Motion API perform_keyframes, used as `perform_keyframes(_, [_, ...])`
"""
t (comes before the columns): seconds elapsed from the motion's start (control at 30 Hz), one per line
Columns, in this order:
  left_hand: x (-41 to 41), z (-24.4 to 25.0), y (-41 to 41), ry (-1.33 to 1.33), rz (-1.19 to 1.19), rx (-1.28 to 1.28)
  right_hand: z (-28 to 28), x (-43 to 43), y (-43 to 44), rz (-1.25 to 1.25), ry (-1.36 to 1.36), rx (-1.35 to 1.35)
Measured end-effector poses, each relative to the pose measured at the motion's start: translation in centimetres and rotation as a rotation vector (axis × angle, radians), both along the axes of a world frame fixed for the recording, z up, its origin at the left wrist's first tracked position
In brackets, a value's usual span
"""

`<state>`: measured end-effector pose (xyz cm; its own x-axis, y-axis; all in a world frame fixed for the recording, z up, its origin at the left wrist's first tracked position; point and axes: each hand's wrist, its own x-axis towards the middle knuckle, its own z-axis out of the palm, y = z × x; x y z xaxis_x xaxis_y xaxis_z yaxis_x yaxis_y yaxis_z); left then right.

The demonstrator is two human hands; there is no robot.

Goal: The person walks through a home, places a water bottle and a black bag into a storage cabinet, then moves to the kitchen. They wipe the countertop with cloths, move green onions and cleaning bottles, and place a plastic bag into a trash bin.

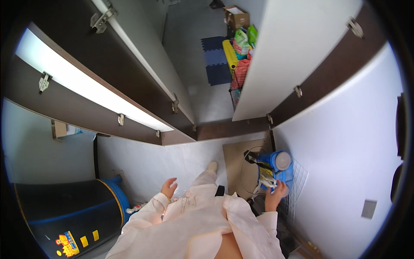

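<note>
My left hand point(169, 188) hangs in front of my body at the left, fingers apart and nothing in it. At the right, my right hand point(275, 195) is at a blue plastic knapsack sprayer point(284, 176) with a round grey lid, a black strap and a thin hose. The fingertips meet or nearly meet a crumpled whitish piece point(267, 182) on the sprayer's near side; whether they grip it cannot be told. The sprayer stands in the corner, partly over a brown cardboard sheet point(234, 168).
Ahead, tall cabinet doors stand open, a white door point(288, 48) among them. Through the gap show foam mats point(216, 60), a wire basket point(237, 77) with bright packages and a cardboard box point(237, 17). A large black-and-blue tank point(71, 207) lies at the left. A white wire rack point(299, 181) leans by the right wall.
</note>
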<state>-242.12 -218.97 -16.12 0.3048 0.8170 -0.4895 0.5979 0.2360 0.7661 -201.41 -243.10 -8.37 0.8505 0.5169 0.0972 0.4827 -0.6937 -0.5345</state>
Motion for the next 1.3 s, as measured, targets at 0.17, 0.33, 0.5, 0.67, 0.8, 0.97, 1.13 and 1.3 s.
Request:
perform_keyframes(0.17, [8.9,5.0,7.1,-0.089,-0.088,0.043,3.3,0.7,11.4,0.241,0.070,0.041])
perform_keyframes(0.33, [20.7,5.5,13.1,-0.241,-0.263,0.253,4.8,3.1,17.0,0.328,0.113,0.045])
perform_keyframes(0.5, [26.5,2.0,17.6,-0.191,-0.308,0.362,6.6,6.4,24.2,0.448,0.303,0.090])
perform_keyframes(0.67, [30.2,-1.2,23.0,-0.007,-0.233,0.429,10.0,9.7,32.8,0.766,0.622,0.202])
perform_keyframes(0.8, [34.3,-0.4,30.3,0.207,-0.294,0.414,13.5,11.5,37.2,0.945,0.767,0.152])
perform_keyframes(0.97, [40.8,4.8,43.7,0.679,-0.458,0.476,15.4,13.0,41.6,1.040,0.835,0.053])
perform_keyframes(1.13, [45.0,7.5,57.4,1.121,-0.755,0.669,14.8,14.5,46.4,1.108,0.958,-0.001])
perform_keyframes(1.3, [44.9,-0.4,72.7,1.408,-0.864,0.336,13.5,16.7,52.0,0.954,0.723,0.143])
